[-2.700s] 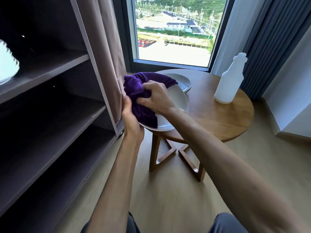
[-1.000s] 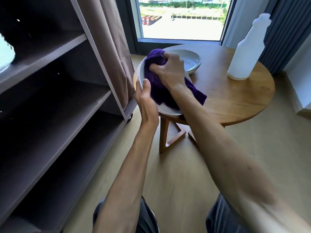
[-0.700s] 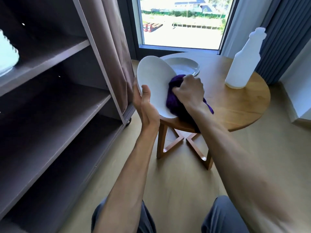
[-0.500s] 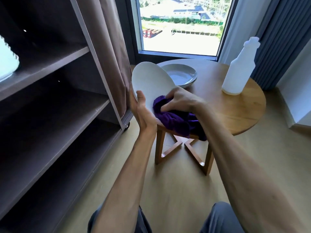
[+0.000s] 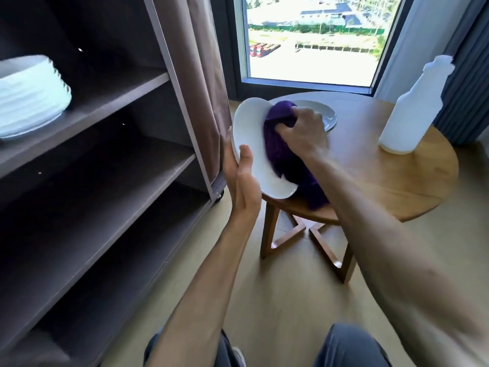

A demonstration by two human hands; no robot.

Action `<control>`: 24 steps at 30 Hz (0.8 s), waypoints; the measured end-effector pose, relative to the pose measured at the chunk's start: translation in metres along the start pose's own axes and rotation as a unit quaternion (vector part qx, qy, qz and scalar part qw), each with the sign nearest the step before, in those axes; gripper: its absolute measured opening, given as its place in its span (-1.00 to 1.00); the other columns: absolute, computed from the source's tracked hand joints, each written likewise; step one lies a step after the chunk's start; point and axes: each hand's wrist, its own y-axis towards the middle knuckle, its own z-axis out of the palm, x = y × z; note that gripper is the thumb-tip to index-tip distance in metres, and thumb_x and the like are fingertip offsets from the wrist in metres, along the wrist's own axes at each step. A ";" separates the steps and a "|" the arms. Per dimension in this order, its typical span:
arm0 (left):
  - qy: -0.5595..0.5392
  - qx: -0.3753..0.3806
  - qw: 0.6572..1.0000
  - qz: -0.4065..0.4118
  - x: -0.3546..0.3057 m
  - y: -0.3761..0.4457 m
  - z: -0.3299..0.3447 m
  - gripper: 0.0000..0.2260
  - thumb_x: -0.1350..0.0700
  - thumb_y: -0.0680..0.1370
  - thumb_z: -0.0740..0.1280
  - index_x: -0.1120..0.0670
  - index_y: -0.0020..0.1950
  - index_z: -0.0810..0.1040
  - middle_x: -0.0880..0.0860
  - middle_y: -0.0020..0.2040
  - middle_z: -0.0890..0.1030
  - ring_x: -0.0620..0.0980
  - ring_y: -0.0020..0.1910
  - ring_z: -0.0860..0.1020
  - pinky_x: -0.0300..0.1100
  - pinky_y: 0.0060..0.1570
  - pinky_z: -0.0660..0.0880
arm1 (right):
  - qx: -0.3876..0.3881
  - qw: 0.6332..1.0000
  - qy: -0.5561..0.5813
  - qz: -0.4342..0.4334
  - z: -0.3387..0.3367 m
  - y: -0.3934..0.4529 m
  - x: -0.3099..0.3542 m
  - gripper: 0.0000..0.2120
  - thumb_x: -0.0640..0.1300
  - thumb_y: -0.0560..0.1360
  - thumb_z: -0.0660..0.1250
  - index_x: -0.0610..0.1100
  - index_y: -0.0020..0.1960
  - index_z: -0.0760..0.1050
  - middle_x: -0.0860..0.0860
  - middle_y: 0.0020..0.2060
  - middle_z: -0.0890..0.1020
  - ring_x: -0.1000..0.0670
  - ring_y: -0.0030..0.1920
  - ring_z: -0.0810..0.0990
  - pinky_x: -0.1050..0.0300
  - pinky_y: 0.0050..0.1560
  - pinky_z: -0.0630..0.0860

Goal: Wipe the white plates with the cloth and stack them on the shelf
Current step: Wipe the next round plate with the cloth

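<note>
The left hand [image 5: 242,178] has the white plate [image 5: 251,144] by its lower rim, thumb hooked over the front, fingers behind, and the plate is tipped up on edge so its face turns toward the right hand [image 5: 304,131]. That tilt looks deliberate: it opens the whole surface to the wipe. The right hand is closed around the purple cloth [image 5: 280,144], bunched and pressed flat against the plate's face, with its loose tail hanging down past the plate's lower edge. All of this is held in the air in front of the round tabletop [image 5: 412,178], not resting on it. More plates [image 5: 328,120] wait on the tabletop behind the hand, how many I cannot tell, and a white bottle [image 5: 415,109] stands well apart on the right. Over on the shelf [image 5: 111,102], a stack of plates [image 5: 29,96] sits ready, so I'd judge this one goes on top once it's wiped.
</note>
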 end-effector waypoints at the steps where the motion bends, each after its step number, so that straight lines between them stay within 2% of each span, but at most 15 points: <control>1: 0.012 -0.001 1.000 0.004 0.000 0.001 -0.001 -0.59 0.07 0.74 0.13 0.08 0.60 0.28 -0.04 0.35 0.49 -0.33 0.19 0.55 -0.33 0.10 0.58 | -0.008 1.000 -0.026 0.013 0.002 -0.003 -0.006 -0.72 -0.02 0.43 0.39 -0.12 0.08 0.67 -0.15 -0.06 0.69 -0.22 0.02 0.61 -0.02 0.02 0.54; 4: 0.023 -0.028 0.999 0.002 -0.002 -0.002 -0.003 -0.62 0.14 0.74 0.14 0.11 0.58 0.32 0.01 0.38 0.50 -0.32 0.21 0.54 -0.29 0.20 0.55 | 0.015 0.992 -0.097 0.084 0.014 -0.017 -0.020 -0.74 -0.04 0.41 0.38 -0.20 -0.01 0.60 -0.19 -0.07 0.65 -0.27 0.03 0.60 0.05 -0.06 0.45; 6: 0.011 -0.046 0.999 0.005 0.000 0.002 -0.006 -0.62 0.13 0.72 0.18 0.11 0.55 0.36 0.01 0.38 0.51 -0.24 0.26 0.54 -0.23 0.24 0.54 | 0.100 0.983 -0.105 0.117 0.013 -0.026 -0.018 -0.73 0.01 0.38 0.41 -0.19 -0.07 0.57 -0.19 -0.07 0.62 -0.26 0.04 0.60 0.05 -0.02 0.49; 7: 0.004 -0.056 0.998 0.002 -0.001 0.004 -0.007 -0.59 0.07 0.69 0.20 0.07 0.55 0.37 0.02 0.39 0.51 -0.17 0.30 0.54 -0.14 0.28 0.55 | 0.170 0.973 -0.113 0.105 0.009 -0.029 -0.015 -0.72 0.03 0.38 0.43 -0.18 -0.08 0.56 -0.17 -0.07 0.59 -0.25 0.04 0.60 0.04 0.00 0.52; 9: -0.004 -0.068 0.998 -0.001 -0.002 0.007 -0.007 -0.56 -0.05 0.64 0.22 -0.02 0.53 0.39 0.04 0.42 0.50 0.01 0.39 0.51 0.08 0.37 0.51 | 0.291 0.949 -0.120 0.026 -0.004 -0.036 -0.003 -0.70 0.02 0.42 0.44 -0.21 -0.04 0.57 -0.12 -0.08 0.56 -0.16 0.00 0.59 0.03 -0.02 0.57; 11: -0.008 -0.059 0.998 -0.015 0.000 0.006 -0.004 -0.61 -0.08 0.64 0.20 -0.02 0.45 0.46 0.08 0.36 0.56 0.07 0.36 0.54 0.11 0.37 0.49 | 0.325 0.943 -0.053 -0.050 -0.014 -0.044 0.014 -0.80 -0.06 0.43 0.45 -0.21 -0.14 0.58 -0.06 -0.23 0.54 -0.05 -0.15 0.56 0.11 -0.20 0.53; 13: -0.029 -0.049 0.997 -0.046 0.001 0.002 0.001 -0.63 -0.07 0.64 0.17 0.09 0.35 0.52 0.11 0.21 0.62 0.06 0.22 0.62 0.02 0.25 0.55 | 0.273 0.955 0.042 -0.105 -0.016 -0.050 0.023 -0.88 -0.15 0.42 0.47 -0.14 -0.26 0.57 0.04 -0.39 0.52 0.12 -0.34 0.48 0.29 -0.34 0.39; 15: -0.028 -0.032 0.997 -0.063 0.003 0.002 0.005 -0.58 -0.08 0.66 0.14 0.19 0.34 0.51 0.12 0.15 0.63 0.01 0.15 0.64 -0.12 0.14 0.58 | 0.196 0.967 0.092 -0.132 -0.011 -0.052 0.022 -0.86 -0.20 0.39 0.48 -0.07 -0.29 0.56 0.11 -0.46 0.47 0.17 -0.40 0.44 0.36 -0.34 0.31; 17: 0.005 0.009 0.997 -0.073 0.008 0.002 0.008 -0.55 -0.09 0.69 0.10 0.16 0.45 0.45 0.12 0.27 0.59 -0.03 0.25 0.59 -0.19 0.20 0.56 | 0.117 0.978 0.116 -0.127 -0.006 -0.051 0.019 -0.87 -0.17 0.40 0.48 -0.01 -0.27 0.57 0.12 -0.46 0.48 0.19 -0.38 0.45 0.37 -0.31 0.29; 19: 0.021 0.046 0.995 -0.083 0.012 -0.002 0.012 -0.51 -0.12 0.68 0.08 0.08 0.55 0.36 0.09 0.40 0.52 -0.04 0.35 0.52 -0.24 0.28 0.52 | 0.043 0.986 0.131 -0.095 -0.004 -0.050 0.020 -0.95 -0.09 0.44 0.46 -0.05 -0.18 0.63 0.06 -0.36 0.60 0.14 -0.30 0.50 0.35 -0.29 0.31; 22: -0.006 0.059 0.990 -0.126 0.008 -0.008 0.017 -0.42 -0.18 0.59 0.12 0.02 0.58 0.34 0.07 0.45 0.49 0.00 0.41 0.48 -0.07 0.40 0.46 | 0.004 0.994 0.107 -0.033 -0.003 -0.040 0.017 -0.87 -0.01 0.48 0.42 -0.02 -0.03 0.68 0.02 -0.22 0.68 0.05 -0.19 0.57 0.43 -0.29 0.37; 23: -0.021 0.052 0.988 -0.141 0.007 -0.007 0.016 -0.42 -0.19 0.58 0.14 0.03 0.56 0.37 0.09 0.43 0.51 0.03 0.39 0.50 0.00 0.41 0.46 | 0.001 0.994 0.107 -0.020 -0.004 -0.038 0.014 -0.85 0.02 0.47 0.42 0.00 -0.03 0.69 0.03 -0.23 0.69 0.02 -0.18 0.59 0.38 -0.24 0.42; 24: -0.038 0.039 0.987 -0.154 0.005 -0.006 0.015 -0.43 -0.19 0.57 0.15 0.03 0.53 0.40 0.10 0.39 0.54 0.05 0.36 0.53 0.04 0.40 0.48 | -0.016 0.993 0.114 -0.010 -0.005 -0.037 0.011 -0.84 0.04 0.46 0.42 0.02 -0.03 0.70 0.05 -0.24 0.69 0.02 -0.17 0.62 0.24 -0.14 0.52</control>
